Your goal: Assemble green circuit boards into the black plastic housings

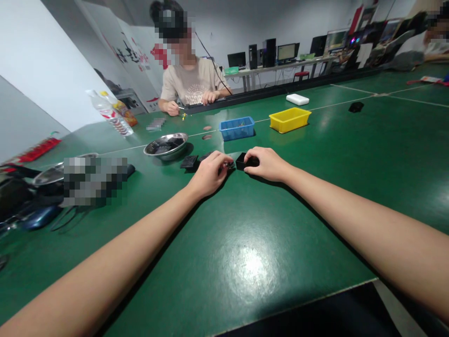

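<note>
My right hand [267,164] is closed around the right side of a small black open box [240,161] on the green table. Just left of the box, my left hand [211,173] pinches a small dark piece [229,164], too small to name, at its fingertips. Beside that hand's knuckles lie black square plastic parts [190,163], partly hidden by it. A steel bowl [166,146] with flat black pieces in it stands farther left.
A blue bin [237,129] holding small parts and a yellow bin [289,120] stand beyond my hands. A white box [297,99] and a black part [356,107] lie farther right. Bottles [111,113] stand at left. Across the table sits a person [191,82] handling small things.
</note>
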`<state>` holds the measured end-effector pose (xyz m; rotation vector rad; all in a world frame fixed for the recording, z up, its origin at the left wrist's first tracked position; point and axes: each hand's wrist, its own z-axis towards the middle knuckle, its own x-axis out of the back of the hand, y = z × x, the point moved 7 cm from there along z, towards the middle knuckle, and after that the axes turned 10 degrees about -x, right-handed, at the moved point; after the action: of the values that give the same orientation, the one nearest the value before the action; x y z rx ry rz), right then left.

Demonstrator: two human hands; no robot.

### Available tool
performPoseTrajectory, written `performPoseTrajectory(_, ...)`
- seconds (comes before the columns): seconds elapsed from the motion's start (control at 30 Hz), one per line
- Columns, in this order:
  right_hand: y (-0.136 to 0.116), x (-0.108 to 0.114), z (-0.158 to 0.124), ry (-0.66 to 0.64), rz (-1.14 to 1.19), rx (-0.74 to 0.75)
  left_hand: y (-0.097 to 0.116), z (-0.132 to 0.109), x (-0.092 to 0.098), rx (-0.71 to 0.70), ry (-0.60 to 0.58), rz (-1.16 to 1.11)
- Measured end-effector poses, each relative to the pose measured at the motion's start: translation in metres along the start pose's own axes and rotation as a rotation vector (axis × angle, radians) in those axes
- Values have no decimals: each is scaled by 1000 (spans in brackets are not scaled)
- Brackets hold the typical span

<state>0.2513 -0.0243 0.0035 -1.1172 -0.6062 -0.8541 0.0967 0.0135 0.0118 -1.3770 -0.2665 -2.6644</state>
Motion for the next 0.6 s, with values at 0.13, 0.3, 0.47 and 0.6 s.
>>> performPoseTrajectory(0.13,0,1,-1,8,19,3,0,0,3,-3,54,-23)
performPoseTrajectory(0.3,-1,1,-2,34,23,6,1,1,5,12,46,-18)
performPoseTrajectory(0.47,-3,-5,-6,42,-50,-15,3,-1,7,68,45,-26)
performPoseTrajectory(0.6,-5,-8,-9,49,-101,-18,4,-3,7,93,57,-42)
